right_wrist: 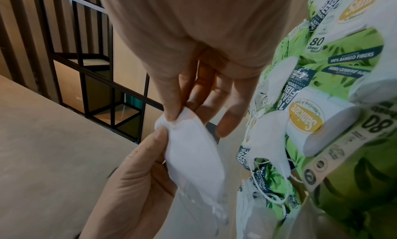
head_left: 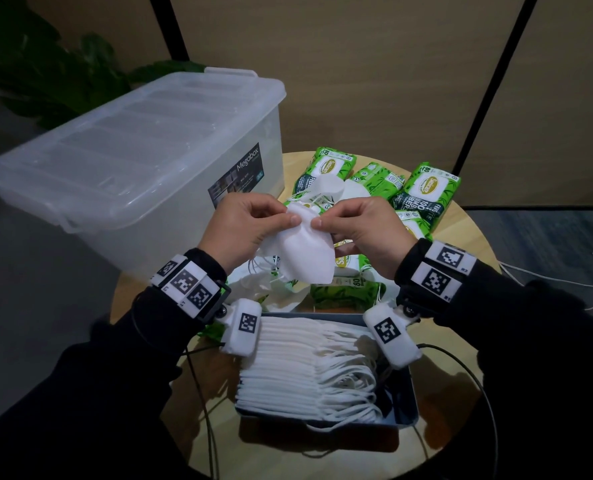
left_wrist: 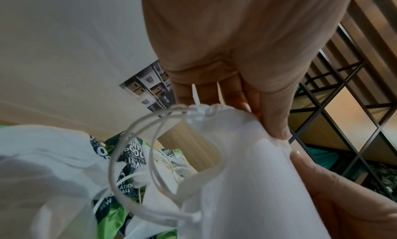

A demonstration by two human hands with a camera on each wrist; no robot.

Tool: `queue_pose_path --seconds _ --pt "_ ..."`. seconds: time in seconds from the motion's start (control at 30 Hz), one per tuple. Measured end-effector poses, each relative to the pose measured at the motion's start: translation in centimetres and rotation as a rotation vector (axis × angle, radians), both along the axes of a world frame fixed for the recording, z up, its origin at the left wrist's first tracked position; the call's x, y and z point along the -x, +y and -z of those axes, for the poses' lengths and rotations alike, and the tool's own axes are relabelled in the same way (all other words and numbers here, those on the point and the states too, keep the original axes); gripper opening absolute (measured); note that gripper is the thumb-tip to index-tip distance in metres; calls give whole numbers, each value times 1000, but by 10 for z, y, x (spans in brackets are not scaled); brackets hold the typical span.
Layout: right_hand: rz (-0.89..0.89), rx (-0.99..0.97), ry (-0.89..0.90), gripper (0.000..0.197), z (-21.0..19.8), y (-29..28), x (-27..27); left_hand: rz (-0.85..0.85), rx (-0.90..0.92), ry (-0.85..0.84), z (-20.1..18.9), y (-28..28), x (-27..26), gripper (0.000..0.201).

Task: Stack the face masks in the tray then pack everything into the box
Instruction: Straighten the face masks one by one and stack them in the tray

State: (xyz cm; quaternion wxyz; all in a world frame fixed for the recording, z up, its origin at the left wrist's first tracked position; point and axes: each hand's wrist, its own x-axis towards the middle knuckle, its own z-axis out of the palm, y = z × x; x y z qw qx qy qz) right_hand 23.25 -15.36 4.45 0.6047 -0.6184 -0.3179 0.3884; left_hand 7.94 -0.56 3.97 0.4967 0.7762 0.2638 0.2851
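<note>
Both hands hold one white folded face mask [head_left: 305,252] up above the table. My left hand [head_left: 250,223] pinches its top edge with thumb and fingers, and my right hand [head_left: 361,230] pinches the same edge beside it. The mask [left_wrist: 247,174] hangs down with its ear loops [left_wrist: 167,157] dangling; it also shows in the right wrist view as the mask [right_wrist: 193,154]. Below the hands a grey tray [head_left: 407,393] holds a row of stacked white masks [head_left: 288,368]. Loose masks [head_left: 326,188] lie among the green wipe packs [head_left: 426,192].
A large clear plastic box [head_left: 142,168] with its lid on stands at the left of the round wooden table [head_left: 468,237]. Several green wipe packs cover the table's far side. A clear plastic bag [head_left: 264,289] lies between box and tray. Cables [head_left: 461,362] run across the near table edge.
</note>
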Motion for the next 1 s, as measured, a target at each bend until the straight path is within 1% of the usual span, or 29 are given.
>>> queue_pose_path --seconds 0.07,0.2,0.27,0.33,0.43,0.57,0.67,0.77,0.83,0.9,0.97,1.0 --pt "-6 -1 -3 11 0 -1 -1 -1 -4 3 1 -1 0 10" --pt "-20 7 4 11 1 -2 -3 0 -27 28 2 -4 0 18" --pt "-21 11 5 11 2 -3 -4 7 -25 26 2 -4 0 15" --pt "-15 12 2 13 4 -4 -5 22 15 -7 3 -4 -1 5" --pt "-15 12 -12 15 5 -6 -8 69 33 -26 4 -6 -3 12" --pt "-26 9 -9 10 4 -8 -11 90 20 -14 6 -7 -8 9" --pt "-29 31 -18 16 5 -9 -15 89 22 5 6 -8 -11 6" --pt "-27 63 -13 21 5 -12 -23 124 45 15 3 -12 -16 8" --pt "7 82 23 18 3 -14 -31 198 81 83 -1 -13 -20 11" --pt "55 105 66 11 2 -15 -40 268 146 197 -4 -10 -22 15" --pt "105 139 87 10 4 -16 -53 291 143 303 -7 -6 -29 18" --pt "123 168 89 13 6 -18 -59 282 130 344 -7 -3 -34 18"
